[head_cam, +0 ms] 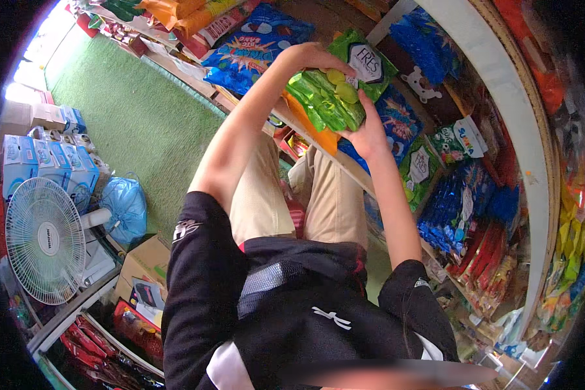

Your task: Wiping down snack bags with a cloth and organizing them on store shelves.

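Observation:
A shiny green candy bag [321, 100] printed with round pale-green sweets is between my two hands, tilted over the front edge of a wooden shelf. My left hand [319, 56] reaches across its far side, fingers bent onto the top edge. At the bag's near right corner, my right hand [370, 129] grips it with the thumb up along the side. Just beyond lies another green candy bag [365, 63] with a white label. An orange packet [314, 129] pokes out beneath the held bag. Blue snack bags [253, 48] lie to the left of it.
More green bags [419, 168], blue packets [450, 222] and red packets [485, 263] fill the shelf on the right, beside a pale curved upright [536, 195]. A standing fan [46, 241], blue-and-white boxes [51, 161] and a blue plastic bag [124, 207] stand left on green carpet [141, 107].

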Available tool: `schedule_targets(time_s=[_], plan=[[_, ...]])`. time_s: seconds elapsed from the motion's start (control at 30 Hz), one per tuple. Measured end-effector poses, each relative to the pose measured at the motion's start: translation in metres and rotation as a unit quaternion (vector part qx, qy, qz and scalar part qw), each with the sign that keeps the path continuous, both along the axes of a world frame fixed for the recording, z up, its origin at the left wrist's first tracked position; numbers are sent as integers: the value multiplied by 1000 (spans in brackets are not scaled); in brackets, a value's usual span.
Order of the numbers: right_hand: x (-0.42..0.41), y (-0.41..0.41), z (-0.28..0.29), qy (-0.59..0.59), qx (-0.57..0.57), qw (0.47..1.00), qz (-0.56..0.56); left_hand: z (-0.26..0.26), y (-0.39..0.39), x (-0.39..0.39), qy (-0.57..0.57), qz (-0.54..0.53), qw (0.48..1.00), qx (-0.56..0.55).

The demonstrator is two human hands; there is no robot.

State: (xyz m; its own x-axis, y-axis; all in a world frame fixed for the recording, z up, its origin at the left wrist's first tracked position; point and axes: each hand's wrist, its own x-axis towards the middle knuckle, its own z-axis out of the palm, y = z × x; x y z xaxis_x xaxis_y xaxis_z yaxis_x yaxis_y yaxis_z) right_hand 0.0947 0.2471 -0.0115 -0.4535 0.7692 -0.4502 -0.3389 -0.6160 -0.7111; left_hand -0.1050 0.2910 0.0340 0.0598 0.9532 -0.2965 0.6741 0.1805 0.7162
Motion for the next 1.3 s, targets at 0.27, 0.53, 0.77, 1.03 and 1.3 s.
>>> schedule_targets(time_s=[0.27, 0.53, 0.77, 1.03, 1.3], plan=[[-17, 23, -5, 26, -43, 999, 17, 12, -1, 3, -122, 48, 990, -58], [6, -2, 1, 68, -32, 997, 35, 2, -51, 16, -198, 96, 975, -24], [58, -90, -10, -2, 45, 999, -14, 8, -178, 53, -222, 116, 941, 228], [-17, -145, -62, -259, 423, 834, 241, -36, -279, 9, -391, 199, 858, 267], [-47, -168, -118, -126, 380, 873, 279, -110, -314, 7, -349, 235, 825, 377]])
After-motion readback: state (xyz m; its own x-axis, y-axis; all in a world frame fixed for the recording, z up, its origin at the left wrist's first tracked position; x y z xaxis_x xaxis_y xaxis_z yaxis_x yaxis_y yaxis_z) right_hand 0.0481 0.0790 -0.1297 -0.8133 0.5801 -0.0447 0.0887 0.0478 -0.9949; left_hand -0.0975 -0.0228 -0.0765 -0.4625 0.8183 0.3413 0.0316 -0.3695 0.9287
